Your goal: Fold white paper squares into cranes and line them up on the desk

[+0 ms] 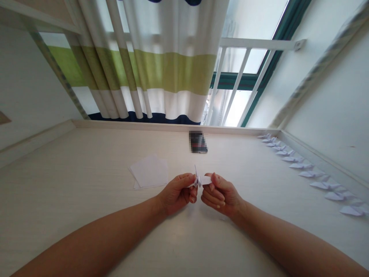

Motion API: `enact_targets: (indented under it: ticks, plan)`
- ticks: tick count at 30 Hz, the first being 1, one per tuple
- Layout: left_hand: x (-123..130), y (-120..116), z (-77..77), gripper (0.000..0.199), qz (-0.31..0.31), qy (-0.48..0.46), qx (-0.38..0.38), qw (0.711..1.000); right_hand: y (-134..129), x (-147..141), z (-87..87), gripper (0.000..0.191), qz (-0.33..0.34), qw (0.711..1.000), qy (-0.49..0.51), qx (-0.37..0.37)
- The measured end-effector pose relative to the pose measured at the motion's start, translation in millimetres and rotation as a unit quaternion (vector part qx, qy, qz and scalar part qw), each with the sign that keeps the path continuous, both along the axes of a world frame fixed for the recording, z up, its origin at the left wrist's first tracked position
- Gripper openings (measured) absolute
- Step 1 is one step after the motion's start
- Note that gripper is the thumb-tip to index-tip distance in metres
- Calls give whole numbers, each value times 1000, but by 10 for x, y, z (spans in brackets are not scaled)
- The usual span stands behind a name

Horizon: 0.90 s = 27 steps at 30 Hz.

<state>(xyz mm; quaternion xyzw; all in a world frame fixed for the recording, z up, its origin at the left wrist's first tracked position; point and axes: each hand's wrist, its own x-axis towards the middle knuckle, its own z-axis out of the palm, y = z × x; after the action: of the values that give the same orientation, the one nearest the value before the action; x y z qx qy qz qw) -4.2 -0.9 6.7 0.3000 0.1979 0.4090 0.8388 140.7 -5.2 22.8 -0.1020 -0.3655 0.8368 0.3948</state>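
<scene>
A small folded white paper crane point(198, 181) is held above the pale tabletop, between my two hands. My left hand point(180, 192) pinches its left side with thumb and fingers. On the other side, my right hand point(220, 192) grips a flat white wing between thumb and forefinger, its remaining fingers curled below. A thin pointed tip rises from the crane's middle. The fingers cover parts of the folds. Behind my left hand lie several loose white paper sheets point(150, 171), overlapping one another.
Along the right edge runs a row of several folded white paper cranes point(305, 174). A dark, blurred-out object point(198, 142) lies near the back ledge point(161, 125). Behind stand a striped curtain point(175, 73), a white railing point(259, 44) and a window. Walls close in both sides.
</scene>
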Motion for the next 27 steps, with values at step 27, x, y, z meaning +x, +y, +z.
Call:
enact_targets:
  ticks: [27]
  plan:
    - [-26,30,18,25,22,-12,-11,1000,164,135,7,47,-61,993,-72,65]
